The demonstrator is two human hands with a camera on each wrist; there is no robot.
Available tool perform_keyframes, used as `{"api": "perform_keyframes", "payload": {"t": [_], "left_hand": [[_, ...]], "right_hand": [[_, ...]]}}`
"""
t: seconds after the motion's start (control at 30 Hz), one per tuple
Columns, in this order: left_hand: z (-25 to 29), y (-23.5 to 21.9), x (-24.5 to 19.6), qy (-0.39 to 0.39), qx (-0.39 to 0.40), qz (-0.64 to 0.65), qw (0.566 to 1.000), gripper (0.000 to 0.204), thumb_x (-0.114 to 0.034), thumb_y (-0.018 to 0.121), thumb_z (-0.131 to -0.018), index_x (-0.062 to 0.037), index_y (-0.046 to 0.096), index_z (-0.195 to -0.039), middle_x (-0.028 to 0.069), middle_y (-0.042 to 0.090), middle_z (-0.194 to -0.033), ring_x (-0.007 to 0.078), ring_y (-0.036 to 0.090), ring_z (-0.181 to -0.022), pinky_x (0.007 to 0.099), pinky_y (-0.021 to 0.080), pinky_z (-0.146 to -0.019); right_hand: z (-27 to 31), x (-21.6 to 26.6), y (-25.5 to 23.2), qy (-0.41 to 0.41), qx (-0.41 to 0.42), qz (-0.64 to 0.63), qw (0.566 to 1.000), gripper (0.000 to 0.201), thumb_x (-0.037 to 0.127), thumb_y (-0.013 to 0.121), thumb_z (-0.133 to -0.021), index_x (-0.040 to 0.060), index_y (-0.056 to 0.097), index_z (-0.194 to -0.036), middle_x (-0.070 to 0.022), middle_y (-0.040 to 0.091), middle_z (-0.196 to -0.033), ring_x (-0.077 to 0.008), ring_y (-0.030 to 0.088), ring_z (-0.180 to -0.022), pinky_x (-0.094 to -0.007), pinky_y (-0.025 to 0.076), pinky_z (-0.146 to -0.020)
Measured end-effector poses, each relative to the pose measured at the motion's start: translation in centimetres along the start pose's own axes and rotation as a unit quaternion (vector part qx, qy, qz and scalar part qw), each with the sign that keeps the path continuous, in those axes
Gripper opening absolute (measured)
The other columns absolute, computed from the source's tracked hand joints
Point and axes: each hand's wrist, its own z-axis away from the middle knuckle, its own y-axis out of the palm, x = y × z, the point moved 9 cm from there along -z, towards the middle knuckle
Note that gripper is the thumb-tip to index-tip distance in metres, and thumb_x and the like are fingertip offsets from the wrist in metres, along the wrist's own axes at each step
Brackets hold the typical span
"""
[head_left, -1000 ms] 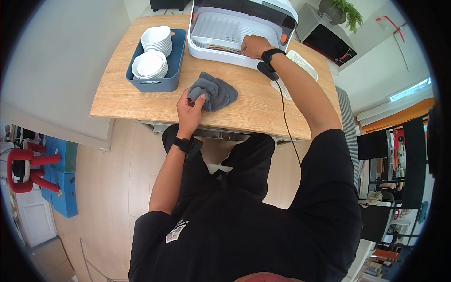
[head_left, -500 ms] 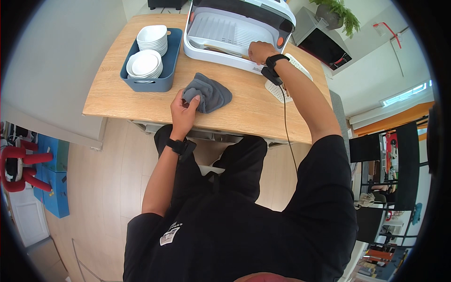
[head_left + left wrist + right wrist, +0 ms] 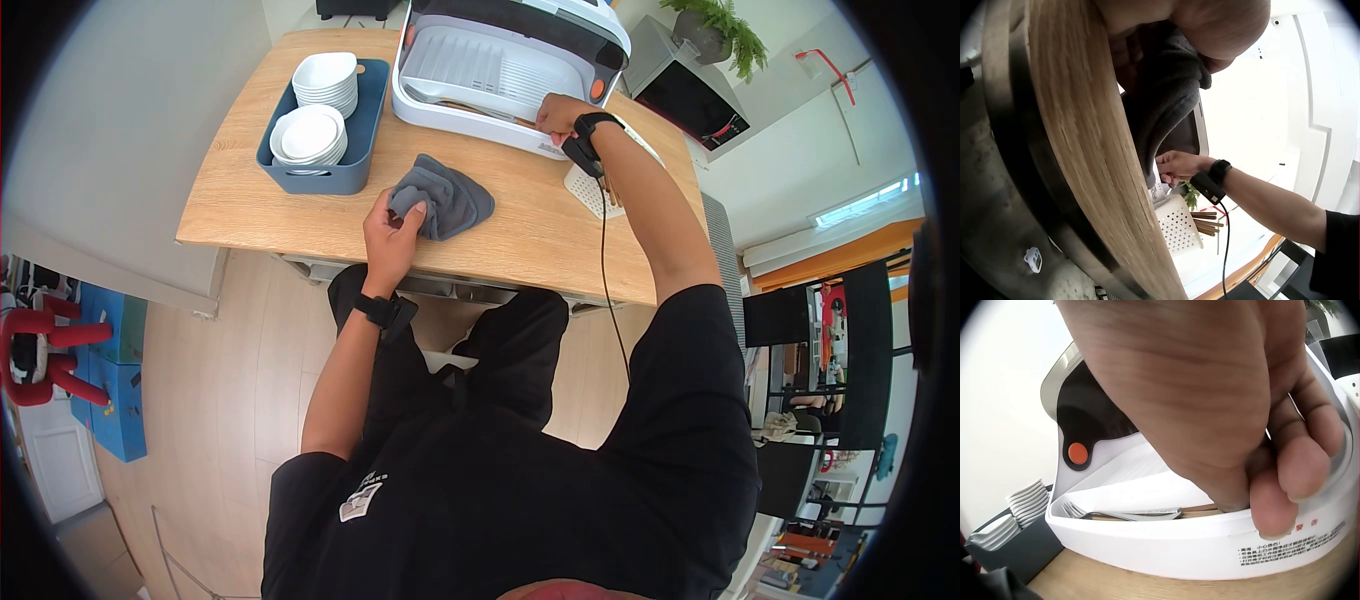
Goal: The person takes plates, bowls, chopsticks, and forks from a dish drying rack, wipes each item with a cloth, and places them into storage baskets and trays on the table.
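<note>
My left hand (image 3: 393,238) pinches the bunched gray cloth (image 3: 456,202) on the wooden table (image 3: 330,222); likely soft and light, it can be taken by any fold. My right hand (image 3: 563,116) curls at the white cabinet's (image 3: 1147,547) front rim, beside wooden chopsticks (image 3: 1201,511), probably stiff, smooth, best pinched mid-length; whether it grips them, I cannot tell.

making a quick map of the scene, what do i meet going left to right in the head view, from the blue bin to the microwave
Blue bin → grey cloth → right hand → microwave
</note>
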Motion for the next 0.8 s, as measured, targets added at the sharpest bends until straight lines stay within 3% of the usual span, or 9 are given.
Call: {"api": "perform_keyframes", "payload": {"t": [0.27,0.37,0.47,0.57,0.7,0.77,0.8], "left_hand": [[0.0,-0.1,0.1,0.0,-0.004,0.008,1.0,0.025,-0.009,0.066,-0.091,0.0034,0.059,-0.112,0.0036,0.064,-0.097,0.0081,0.058,-0.086,0.0237,0.048,-0.077],[0.1,0.0,0.0,0.001,-0.004,0.006,1.0,0.026,-0.009,0.066,-0.091,0.0036,0.059,-0.113,0.0038,0.064,-0.097,0.0083,0.058,-0.086,0.0238,0.048,-0.077],[0.1,-0.1,-0.2,0.003,0.0,-0.005,1.0,0.026,-0.009,0.066,-0.091,0.0036,0.059,-0.113,0.0038,0.064,-0.097,0.0084,0.058,-0.086,0.0239,0.048,-0.077],[0.1,0.0,-0.1,0.006,-0.001,-0.009,1.0,0.025,-0.009,0.066,-0.091,0.0034,0.059,-0.112,0.0036,0.064,-0.097,0.0082,0.058,-0.085,0.0238,0.048,-0.077],[0.0,0.0,-0.2,0.011,0.003,-0.011,1.0,0.025,-0.01,0.066,-0.091,0.0033,0.059,-0.112,0.0035,0.064,-0.096,0.008,0.057,-0.085,0.0236,0.047,-0.076],[0.0,0.0,-0.1,0.009,0.003,-0.006,1.0,0.025,-0.01,0.066,-0.091,0.0033,0.059,-0.112,0.0035,0.064,-0.095,0.0079,0.058,-0.085,0.0237,0.048,-0.076],[0.0,0.0,0.0,0.008,0.003,-0.001,1.0,0.025,-0.01,0.066,-0.091,0.0033,0.059,-0.112,0.0035,0.064,-0.095,0.0079,0.058,-0.085,0.0238,0.048,-0.076]], "right_hand": [[0.3,0.6,-0.2,-0.04,-0.002,-0.039,0.998,0.021,0.016,0.065,-0.083,0.0036,0.071,-0.099,-0.004,0.067,-0.063,-0.0082,0.058,-0.049,-0.0247,0.039,-0.039],[-0.2,0.4,-0.3,-0.04,-0.023,0.003,0.999,0.02,0.016,0.065,-0.083,0.0038,0.071,-0.098,-0.0034,0.067,-0.063,-0.0078,0.058,-0.049,-0.0247,0.039,-0.039],[-0.2,1.5,-0.1,-0.098,-0.016,0.109,0.989,0.019,0.015,0.064,-0.082,0.0039,0.071,-0.096,-0.0032,0.068,-0.064,-0.0081,0.058,-0.05,-0.0247,0.039,-0.04],[0.3,0.9,-0.4,-0.07,-0.013,0.009,0.997,0.02,0.015,0.064,-0.082,0.0035,0.071,-0.096,-0.0031,0.068,-0.064,-0.0082,0.058,-0.05,-0.0249,0.039,-0.04],[0.5,1.9,-0.2,-0.101,-0.001,0.104,0.989,0.019,0.015,0.064,-0.082,0.0028,0.071,-0.095,-0.0031,0.067,-0.064,-0.0077,0.058,-0.051,-0.0248,0.039,-0.04],[1.3,1.2,-0.9,-0.048,-0.008,-0.012,0.999,0.019,0.015,0.065,-0.082,0.0031,0.071,-0.095,-0.0035,0.067,-0.064,-0.0075,0.057,-0.05,-0.0246,0.039,-0.04],[1.5,1.2,-0.9,-0.049,-0.008,-0.012,0.999,0.019,0.015,0.065,-0.082,0.0031,0.071,-0.095,-0.0035,0.067,-0.064,-0.0075,0.057,-0.05,-0.0246,0.039,-0.04]]}}
